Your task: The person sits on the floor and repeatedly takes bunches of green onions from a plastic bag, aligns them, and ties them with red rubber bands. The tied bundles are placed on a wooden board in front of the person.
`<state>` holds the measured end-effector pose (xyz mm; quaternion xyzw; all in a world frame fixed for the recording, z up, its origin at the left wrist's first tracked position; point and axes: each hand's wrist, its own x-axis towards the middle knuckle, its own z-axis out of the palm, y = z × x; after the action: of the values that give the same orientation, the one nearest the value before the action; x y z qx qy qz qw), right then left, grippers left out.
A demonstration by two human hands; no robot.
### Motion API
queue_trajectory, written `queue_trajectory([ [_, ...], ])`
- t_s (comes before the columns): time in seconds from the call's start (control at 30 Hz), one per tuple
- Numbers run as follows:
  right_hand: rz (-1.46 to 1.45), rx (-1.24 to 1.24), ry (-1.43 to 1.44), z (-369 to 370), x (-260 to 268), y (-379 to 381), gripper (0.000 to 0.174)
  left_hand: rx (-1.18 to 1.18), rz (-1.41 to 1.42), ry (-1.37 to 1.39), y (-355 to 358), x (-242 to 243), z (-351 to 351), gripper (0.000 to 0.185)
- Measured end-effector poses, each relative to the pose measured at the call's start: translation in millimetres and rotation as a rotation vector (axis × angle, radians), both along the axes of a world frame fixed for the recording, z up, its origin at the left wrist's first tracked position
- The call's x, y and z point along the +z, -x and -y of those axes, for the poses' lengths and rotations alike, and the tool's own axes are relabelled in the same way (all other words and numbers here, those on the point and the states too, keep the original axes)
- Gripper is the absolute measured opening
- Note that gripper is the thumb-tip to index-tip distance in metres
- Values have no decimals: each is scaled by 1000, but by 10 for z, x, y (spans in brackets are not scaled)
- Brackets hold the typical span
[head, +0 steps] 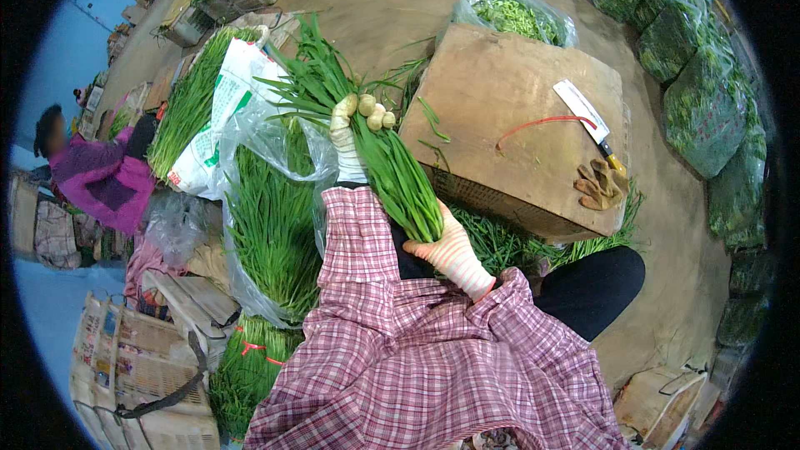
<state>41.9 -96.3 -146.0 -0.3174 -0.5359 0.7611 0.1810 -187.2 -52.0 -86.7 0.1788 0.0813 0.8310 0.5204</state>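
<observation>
My left hand (365,115), in a pale knitted glove with worn fingertips, is closed round the upper part of a bundle of green leafy chives (400,178). The lower end of the bundle rests in my right hand (453,256), which wears a striped glove with its fingers wrapped round the stalks; part of its grip is hidden. More long green chives (272,225) lie in a clear plastic bag to the left of the bundle. A cardboard box (500,106) on the right bears a knife (584,112), a red tie (544,122) and a brown-stained glove (601,184).
Loose greens (494,240) lie under the box's near edge. A bag of cut greens (519,15) stands behind it, and large filled plastic bags (706,106) line the right. Plastic crates (140,369) stand at the lower left. Another person (106,175) sits at the far left.
</observation>
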Motion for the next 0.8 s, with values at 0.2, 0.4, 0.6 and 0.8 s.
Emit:
queue_trajectory([
  [0.2,-138,130,359,-116,321,-231,51,52,38,89,-9,-46,41,29],
  [0.4,161,276,-784,-1283,1399,-254,50,361,54,122,-52,124,-13,38],
  [0.6,895,378,-1693,-2088,3143,192,76,-409,-86,235,-446,-233,-186,92],
  [0.8,1340,255,-1908,-2121,3733,640,75,-612,-759,107,-811,-580,-180,96],
])
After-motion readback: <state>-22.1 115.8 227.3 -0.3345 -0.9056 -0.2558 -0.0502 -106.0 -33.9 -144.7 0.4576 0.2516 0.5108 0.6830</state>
